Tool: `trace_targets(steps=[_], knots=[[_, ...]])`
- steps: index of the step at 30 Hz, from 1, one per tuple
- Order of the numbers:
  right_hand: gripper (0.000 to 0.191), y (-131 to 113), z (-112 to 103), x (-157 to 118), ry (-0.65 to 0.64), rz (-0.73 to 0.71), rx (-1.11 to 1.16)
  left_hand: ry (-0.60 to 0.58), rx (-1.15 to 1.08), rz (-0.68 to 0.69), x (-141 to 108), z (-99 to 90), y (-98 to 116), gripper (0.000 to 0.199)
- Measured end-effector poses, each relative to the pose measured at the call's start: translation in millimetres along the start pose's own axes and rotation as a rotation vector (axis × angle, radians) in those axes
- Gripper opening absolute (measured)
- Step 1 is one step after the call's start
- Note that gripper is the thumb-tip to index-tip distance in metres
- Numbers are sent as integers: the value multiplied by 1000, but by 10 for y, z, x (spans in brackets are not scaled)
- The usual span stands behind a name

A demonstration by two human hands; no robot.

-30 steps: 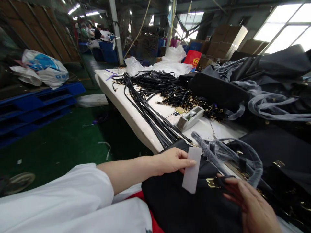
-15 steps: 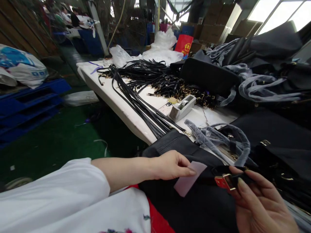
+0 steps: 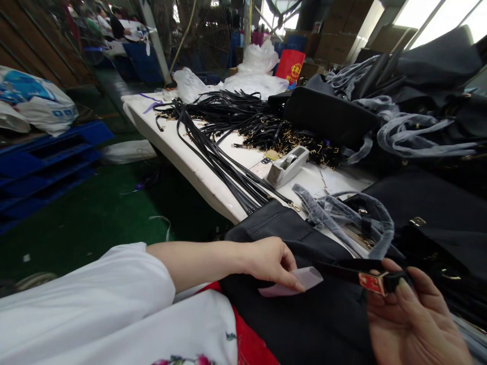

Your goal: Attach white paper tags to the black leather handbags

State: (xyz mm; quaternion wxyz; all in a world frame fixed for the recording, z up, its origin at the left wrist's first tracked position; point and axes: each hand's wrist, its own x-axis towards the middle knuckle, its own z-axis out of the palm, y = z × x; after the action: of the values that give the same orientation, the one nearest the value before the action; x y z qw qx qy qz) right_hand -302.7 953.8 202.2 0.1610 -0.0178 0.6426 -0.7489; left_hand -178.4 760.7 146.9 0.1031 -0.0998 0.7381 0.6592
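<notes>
Across my lap lies a black bag, its upper end against the table edge. My left hand pinches a thin, pale pink translucent sheet above it. At the right, my right hand has its thumb and fingers closed on a black strap with a red and gold buckle. The strap runs from the buckle toward the bag. Clear-wrapped handles rise just beyond the bag.
A white table carries black straps with gold clasps, a grey tape dispenser and white plastic bags. More black bags are heaped right. Blue pallets stand left; people sit far back.
The pink sheet has turned flatter and curled in my left hand. My right hand and the buckle have shifted slightly right, and more of the strap shows stretched out.
</notes>
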Motion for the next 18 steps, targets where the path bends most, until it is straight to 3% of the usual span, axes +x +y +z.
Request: trace_targets(steps=[7, 12, 18], knots=[[30, 15, -45, 28, -37, 56, -2, -56, 55, -10, 8, -65, 6, 32], [36, 49, 11, 3, -82, 47, -55, -154, 12, 63, 47, -108, 9, 31], [57, 91, 147, -88, -142, 51, -56, -286, -107, 131, 124, -106, 24, 35]])
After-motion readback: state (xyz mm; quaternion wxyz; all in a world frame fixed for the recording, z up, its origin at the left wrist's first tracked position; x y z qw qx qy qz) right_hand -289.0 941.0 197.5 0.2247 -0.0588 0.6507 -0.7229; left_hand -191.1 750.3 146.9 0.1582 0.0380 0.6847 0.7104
